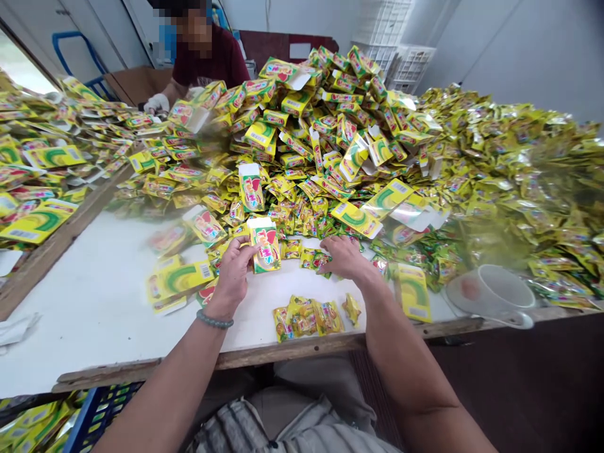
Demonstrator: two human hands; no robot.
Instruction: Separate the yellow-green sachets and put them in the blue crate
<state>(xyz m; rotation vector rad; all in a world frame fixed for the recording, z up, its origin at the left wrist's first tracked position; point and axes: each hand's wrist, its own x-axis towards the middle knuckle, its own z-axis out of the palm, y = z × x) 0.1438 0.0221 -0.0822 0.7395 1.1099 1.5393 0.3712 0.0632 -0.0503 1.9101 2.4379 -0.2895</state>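
Observation:
My left hand (233, 270) is closed on a small yellow-and-green candy box (267, 247), held upright over the white tabletop with its white top flap raised. Right of it, my right hand (346, 257) reaches palm down over small candy packets (312, 258), thumb and fingers apart at their edge. A second candy box with a white flap (251, 187) stands just behind the held one. Nearer to me, a short group of packets (306, 316) and one single packet (351, 309) lie on the table.
A large heap of candy boxes (302, 126) rises ahead, with loose packets (500, 151) heaped to the right. A clear plastic jug (493, 292) lies near the wooden table edge (302, 348). Across the table is a person with a gloved hand (157, 103). A blue crate (101, 409) stands below left.

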